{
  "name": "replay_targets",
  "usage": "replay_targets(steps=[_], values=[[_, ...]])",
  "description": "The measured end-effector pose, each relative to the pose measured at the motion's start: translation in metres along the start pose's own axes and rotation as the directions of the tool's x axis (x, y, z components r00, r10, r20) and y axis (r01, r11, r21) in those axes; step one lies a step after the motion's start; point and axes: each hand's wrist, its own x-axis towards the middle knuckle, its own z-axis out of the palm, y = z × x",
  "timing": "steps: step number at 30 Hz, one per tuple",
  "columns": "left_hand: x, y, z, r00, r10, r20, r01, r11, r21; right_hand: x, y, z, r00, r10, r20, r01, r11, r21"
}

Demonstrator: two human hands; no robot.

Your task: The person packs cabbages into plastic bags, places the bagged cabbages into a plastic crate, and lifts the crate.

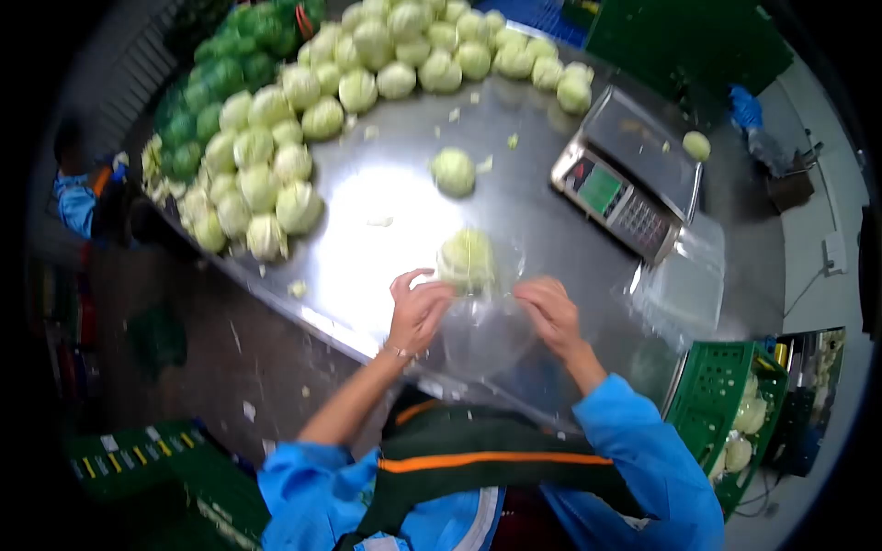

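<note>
My left hand (pixel 420 310) and my right hand (pixel 553 315) pinch a clear plastic bag (pixel 487 342) from its two sides, low over the metal table. A pale green cabbage (pixel 467 257) is at the far part of the bag, between my hands; it seems to be inside the film, though glare blurs the edge. Just beyond it, a second cabbage (pixel 453 172) sits alone on the steel. To the right lies a stack of clear bags (pixel 684 285), close to a weighing scale (pixel 625 179) with a green display and keypad.
Cabbages (pixel 262 179) are heaped along the table's left and far edges, next to green net sacks (pixel 216 78). Another cabbage (pixel 696 145) is beyond the scale. A green crate (pixel 726 404) with cabbages stands at the right. A person in blue (pixel 78 202) is at the far left.
</note>
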Motion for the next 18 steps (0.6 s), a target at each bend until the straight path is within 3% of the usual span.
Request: replay_targets(steps=[1,2,3,5,7,9,10,12,13,14,15,16,17,18], values=[[0.002,-0.013,0.006,0.95,-0.15,-0.274,0.09,0.972,-0.218,0.006,0.001,-0.004,0.997,0.053,-0.055,-0.045,0.989,0.144],[0.02,-0.008,-0.007,0.88,-0.349,-0.321,0.211,0.894,-0.395,0.012,-0.01,-0.014,0.856,0.488,-0.171,-0.399,0.834,0.382],[0.025,0.009,-0.021,0.77,-0.566,-0.294,0.335,0.752,-0.567,0.02,-0.022,-0.018,0.846,0.482,-0.228,-0.326,0.806,0.494],[0.039,0.027,-0.029,0.798,-0.572,-0.19,0.34,0.687,-0.642,0.032,-0.038,-0.016,0.797,0.514,-0.317,-0.19,0.712,0.676],[0.041,0.014,-0.014,0.757,-0.653,-0.018,0.4,0.485,-0.777,0.033,-0.028,-0.011,0.678,0.71,-0.189,-0.381,0.559,0.736],[0.039,0.013,-0.014,0.618,-0.766,0.176,0.712,0.45,-0.539,0.027,-0.018,-0.007,0.511,0.859,0.016,-0.585,0.334,0.739],[0.029,-0.001,-0.01,0.567,-0.796,0.211,0.767,0.417,-0.488,0.017,-0.005,-0.006,0.484,0.871,0.082,-0.686,0.32,0.654],[0.003,-0.025,-0.012,0.387,-0.802,0.455,0.921,0.315,-0.228,-0.024,0.025,0.0,0.379,0.903,0.201,-0.856,0.26,0.447],[-0.006,-0.04,-0.01,0.284,-0.786,0.549,0.956,0.279,-0.094,-0.046,0.038,0.012,0.4,0.869,0.291,-0.915,0.364,0.173],[-0.028,-0.071,0.002,0.315,-0.638,0.703,0.81,0.566,0.15,-0.065,0.048,0.023,0.398,0.834,0.382,-0.877,0.468,-0.107],[-0.049,-0.09,0.012,0.256,-0.482,0.838,0.516,0.801,0.303,-0.075,0.047,0.035,0.235,0.834,0.499,-0.898,0.383,-0.217],[-0.054,-0.076,0.011,0.135,-0.58,0.803,0.695,0.633,0.341,-0.086,0.044,0.046,0.056,0.805,0.59,-0.893,0.305,-0.332],[-0.057,-0.062,0.009,-0.01,-0.645,0.764,0.827,0.424,0.369,-0.103,0.044,0.052,0.207,0.751,0.627,-0.852,0.454,-0.262],[-0.068,-0.067,0.019,0.288,-0.612,0.736,0.473,0.759,0.446,-0.074,0.0,0.046,0.324,0.816,0.479,-0.607,0.568,-0.557]])
